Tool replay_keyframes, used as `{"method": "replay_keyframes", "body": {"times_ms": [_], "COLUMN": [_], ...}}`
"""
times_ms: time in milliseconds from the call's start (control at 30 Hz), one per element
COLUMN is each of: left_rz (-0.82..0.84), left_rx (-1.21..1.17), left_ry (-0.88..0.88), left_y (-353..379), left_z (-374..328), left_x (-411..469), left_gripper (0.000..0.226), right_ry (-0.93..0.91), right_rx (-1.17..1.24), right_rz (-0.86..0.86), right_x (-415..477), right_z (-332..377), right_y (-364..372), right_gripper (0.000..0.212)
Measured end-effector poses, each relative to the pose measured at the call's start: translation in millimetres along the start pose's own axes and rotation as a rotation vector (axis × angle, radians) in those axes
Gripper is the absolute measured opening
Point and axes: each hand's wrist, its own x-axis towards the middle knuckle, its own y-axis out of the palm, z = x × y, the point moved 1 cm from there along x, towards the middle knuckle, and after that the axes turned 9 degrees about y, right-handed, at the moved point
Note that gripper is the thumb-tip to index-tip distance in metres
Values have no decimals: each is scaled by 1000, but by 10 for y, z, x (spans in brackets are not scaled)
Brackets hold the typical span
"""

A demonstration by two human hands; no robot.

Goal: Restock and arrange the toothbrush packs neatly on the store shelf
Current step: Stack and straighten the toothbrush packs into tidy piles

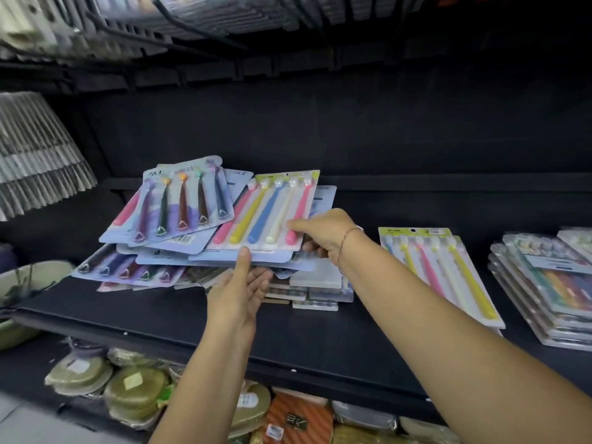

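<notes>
On the dark counter, the loose pile of toothbrush packs sits mid-left. I judge them light, stiff card with slick blisters, likely to slide. My right grip pinches the pastel pack by its near corner. My left grip lies flat-fingered under the pile, and the lower packs are hidden.

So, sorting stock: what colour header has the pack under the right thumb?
The pack has a yellow-green header; head view.

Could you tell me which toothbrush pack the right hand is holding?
The yellow-edged pack of pastel brushes atop the pile; the right hand pinches its corner; others have blue cards.
</notes>
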Motion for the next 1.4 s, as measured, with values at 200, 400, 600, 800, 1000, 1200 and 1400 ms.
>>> {"method": "replay_keyframes", "body": {"times_ms": [200, 400, 600, 800, 1000, 1200, 1400], "left_rz": [26, 58, 65, -50, -88, 49, -209], "left_rx": [12, 63, 98, 86, -15, 15, 77], "left_ry": [-7, 12, -2, 14, 28, 15, 63], "left_y": [11, 13, 16, -56, -78, -77, -533], "left_z": [-65, -84, -85, -112, -231, -262, -393], "left_x": [11, 38, 68, 110, 180, 117, 323], "left_gripper": [30, 30, 26, 23, 14, 18, 40], "right_ry": [-171, -255, -82, 35, -358, -150, -6], "right_rx": [228, 316, -41, -426, 6, -40, 6], "right_rz": [-210, -465, -712, -905, -341, 60, 65], "right_x": [-178, -561, -364, -370, -493, -431, -302], "right_z": [-203, -985, -1612, -1503, -789, -216, -155], "right_y": [-454, -1503, -1916, -1739, -771, -121, -38], "right_gripper": [21, 16, 26, 55, 18, 25, 16]}}
